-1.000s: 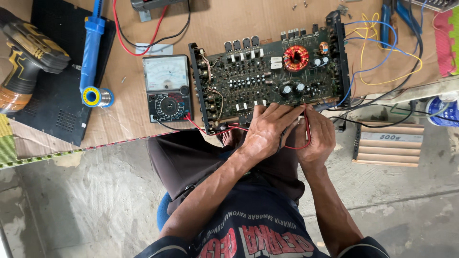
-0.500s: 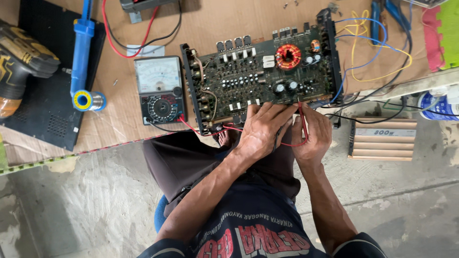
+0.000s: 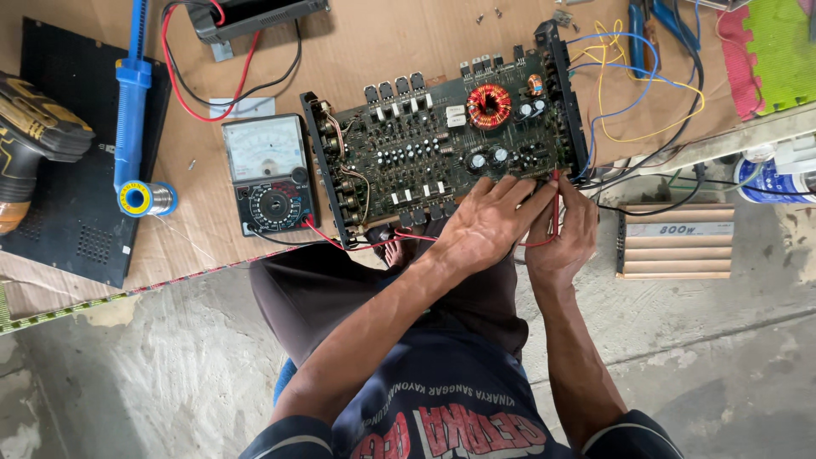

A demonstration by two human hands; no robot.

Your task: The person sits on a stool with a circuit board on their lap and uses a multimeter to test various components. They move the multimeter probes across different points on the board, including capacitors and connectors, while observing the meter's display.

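Circuit board (image 3: 442,153) under both hands' fingertips

Bright, even daylight, soft shadows, sharp focus, slight wide-angle edge distortion.

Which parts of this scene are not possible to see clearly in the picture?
- Head view: the red probe's tip, hidden by the right hand.
- Near edge of the green circuit board, covered by the left hand.
- Yellow-black cordless drill, cut off by the left edge.
- Needle of the grey analogue multimeter: too small.
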